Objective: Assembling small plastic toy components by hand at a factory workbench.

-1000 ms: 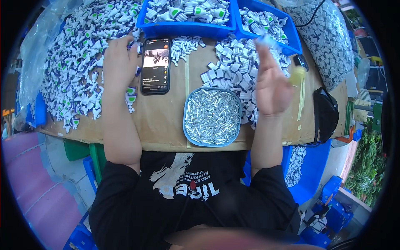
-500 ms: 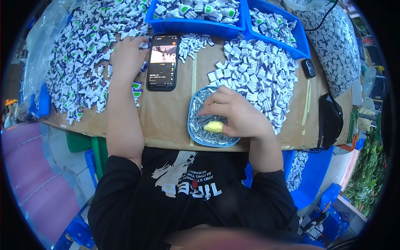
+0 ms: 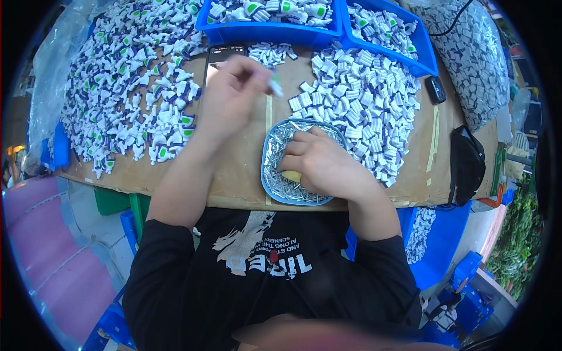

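My left hand (image 3: 228, 102) is raised over the phone (image 3: 216, 55), covering its lower part. Between its thumb and fingers is a small white-and-green plastic figure piece (image 3: 276, 86), blurred by motion. My right hand (image 3: 328, 167) reaches down into a light-blue tray (image 3: 265, 180), its bent fingers among thin silver metal pins (image 3: 281, 137). A yellow wrap (image 3: 291, 175) shows at its thumb. Those fingertips are hidden, so what they pinch does not show. Left of my left hand spreads a large heap of white, purple and green figure pieces (image 3: 134, 76).
White striped pieces (image 3: 363, 111) are heaped right of the tray, with a smaller pile of narrow white pieces (image 3: 269, 54) beyond. Two blue bins (image 3: 269, 34) line the far edge. At right are a filled clear bag (image 3: 468, 70), a small black device (image 3: 435, 89) and a black pouch (image 3: 466, 167).
My left hand has moved right from the figure heap to above the phone, carrying a figure piece. My right hand has sunk lower into the pins, its fingers drawn closer together.
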Available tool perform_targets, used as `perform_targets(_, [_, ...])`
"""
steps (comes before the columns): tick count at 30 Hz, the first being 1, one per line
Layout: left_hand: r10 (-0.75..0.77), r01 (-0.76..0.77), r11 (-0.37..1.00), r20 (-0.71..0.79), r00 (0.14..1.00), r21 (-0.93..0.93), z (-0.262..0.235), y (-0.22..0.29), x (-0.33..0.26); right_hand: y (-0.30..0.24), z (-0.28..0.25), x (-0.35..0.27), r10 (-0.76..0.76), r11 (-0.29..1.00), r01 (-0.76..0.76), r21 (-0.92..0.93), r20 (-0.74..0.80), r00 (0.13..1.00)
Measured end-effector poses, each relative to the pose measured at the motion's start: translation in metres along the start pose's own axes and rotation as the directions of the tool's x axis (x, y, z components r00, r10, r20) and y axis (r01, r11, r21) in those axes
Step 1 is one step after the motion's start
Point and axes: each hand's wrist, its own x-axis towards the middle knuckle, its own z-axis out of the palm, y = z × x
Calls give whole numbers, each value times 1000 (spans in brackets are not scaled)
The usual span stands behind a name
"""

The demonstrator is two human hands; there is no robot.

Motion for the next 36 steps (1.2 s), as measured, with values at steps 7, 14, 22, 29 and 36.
perform_targets(7, [-191,220,940,133,973,-262,32,-11,-17,13,-6,-3,-56,974,77,213,-105,993])
perform_targets(14, [-121,152,932,113,986,-329,36,-14,-20,11,-16,-3,62,895,123,429,-393,918])
perform_targets(22, [5,31,955,119,993,-294,32,-10,-24,15,-12,-2,241,889,85,450,-617,749])
perform_targets(29, [69,-40,977,136,988,-209,33,-10,-25,16,-8,-2,286,878,49,475,-605,743])
perform_targets(36, [151,-143,986,100,983,-91,30,-8,-22,21,-9,-7,356,760,52,648,-482,801])
